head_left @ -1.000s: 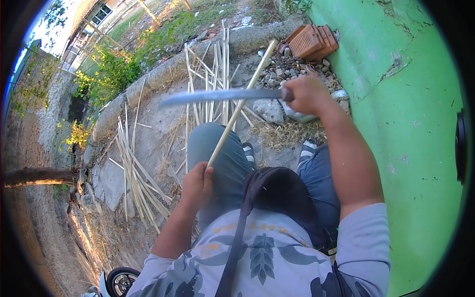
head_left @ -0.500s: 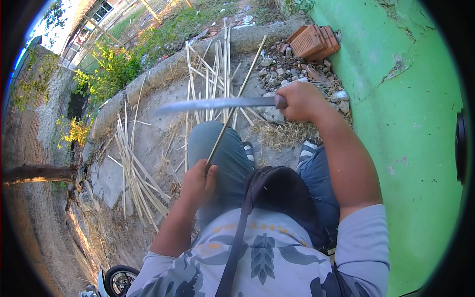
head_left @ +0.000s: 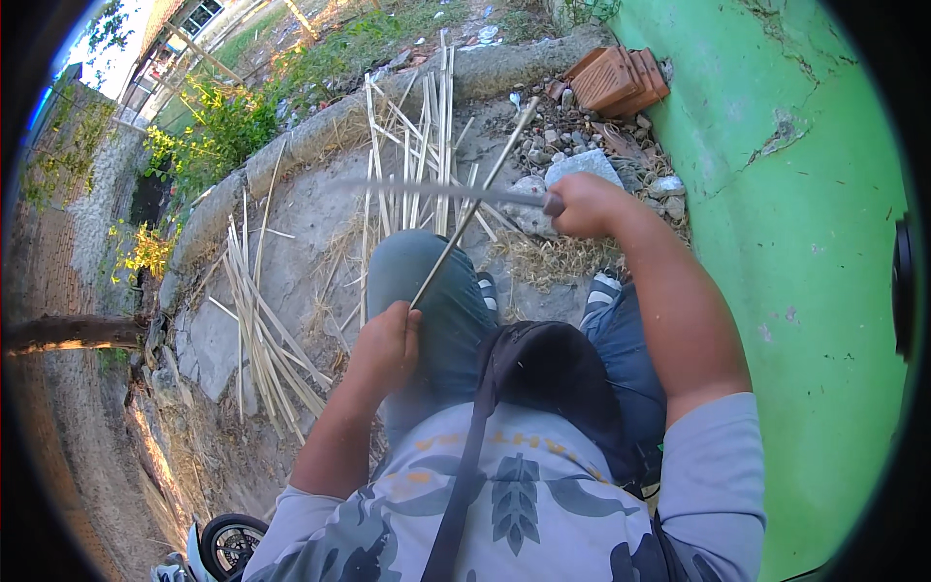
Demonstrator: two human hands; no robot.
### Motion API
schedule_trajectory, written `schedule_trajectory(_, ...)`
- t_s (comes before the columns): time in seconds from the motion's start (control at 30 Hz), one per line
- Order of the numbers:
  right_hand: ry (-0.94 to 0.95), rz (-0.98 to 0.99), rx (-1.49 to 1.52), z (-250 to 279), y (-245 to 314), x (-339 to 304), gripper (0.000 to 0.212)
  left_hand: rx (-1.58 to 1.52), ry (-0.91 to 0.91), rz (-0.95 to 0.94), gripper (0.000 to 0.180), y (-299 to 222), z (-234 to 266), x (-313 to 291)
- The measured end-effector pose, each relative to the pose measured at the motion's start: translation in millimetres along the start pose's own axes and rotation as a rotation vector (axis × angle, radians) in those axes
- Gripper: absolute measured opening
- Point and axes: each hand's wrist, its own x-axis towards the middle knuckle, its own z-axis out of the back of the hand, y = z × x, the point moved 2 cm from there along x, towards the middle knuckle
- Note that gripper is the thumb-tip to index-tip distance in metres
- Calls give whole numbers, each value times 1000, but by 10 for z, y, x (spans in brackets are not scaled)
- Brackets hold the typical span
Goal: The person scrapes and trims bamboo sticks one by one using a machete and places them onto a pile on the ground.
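Observation:
In my left hand [head_left: 388, 344], closed near my left knee, is the lower end of a long thin bamboo strip [head_left: 445, 255]. The strip slants up and away to the right, its far end near the rubble. My right hand [head_left: 592, 206] grips the handle of a machete [head_left: 519, 199]. Its long blade points left, crosses the strip above my knee and is smeared by motion toward the tip. Whether the edge bites into the strip I cannot tell.
Pale split strips [head_left: 441, 126] lie ahead by a low concrete curb [head_left: 495, 73], and another pile [head_left: 257, 339] is at my left. Stacked clay roof tiles [head_left: 618, 85] and stones [head_left: 553, 141] stand by the green wall [head_left: 805, 291]. A motorcycle wheel [head_left: 233, 545] shows lower left.
The machete has turned slightly, its blade now edge-on and its tip a little higher and farther right. The strip's far end has shifted a little right and nearer; my left hand has risen slightly.

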Motion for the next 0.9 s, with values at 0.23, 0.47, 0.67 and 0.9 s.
schedule_trajectory(0.23, -57, -5, 3, -83, -40, 69, 20, 22, 19, 10, 27, 7, 21, 20)
schedule_trajectory(0.47, 80, 50, 64, -53, 95, 3, 21, -1, -34, -43, 26, 58, -22, -9)
schedule_trajectory(0.67, 44, 27, 8, -153, 96, 43, 22, 20, 19, -11, 27, 35, -9, 20)
schedule_trajectory(0.9, -104, 84, -55, -44, 110, -27, 17, 10, -41, -24, 28, 57, -53, -13)
